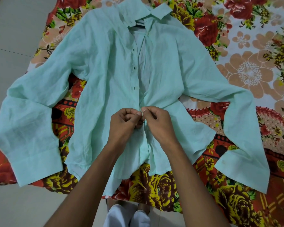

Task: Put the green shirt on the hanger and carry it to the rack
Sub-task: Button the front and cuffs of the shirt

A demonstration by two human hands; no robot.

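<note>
At the far left a strip of pale tiled floor runs beside the bed, and it shows again along the bottom edge under the person's arms. On the bed lies a floral bedsheet, red and yellow flowers near the person, peach and white ones toward the upper right.

The green shirt lies front up on the bedsheet, collar at the far end, hem toward the person. Its left-hand sleeve bends outward and down, the cuff hanging over the bed's near left corner. The shirt's placket runs down the middle with a few dark buttons showing; above the hands the front gapes open, so the paler inside fabric is visible. At the neck a dark striped bit shows under the collar; what it is cannot be told.

The left hand and right hand meet at the placket in the lower middle of the shirt. Both have their fingers curled, thumb and forefinger pinching the fabric edges at the same spot, the two thumbs almost touching. Both forearms reach in from the bottom of the view.

To the right, the other sleeve stretches out and down across the bedsheet, its cuff lying near the bed's front edge. Below the arms, two white-socked feet stand on the floor.
</note>
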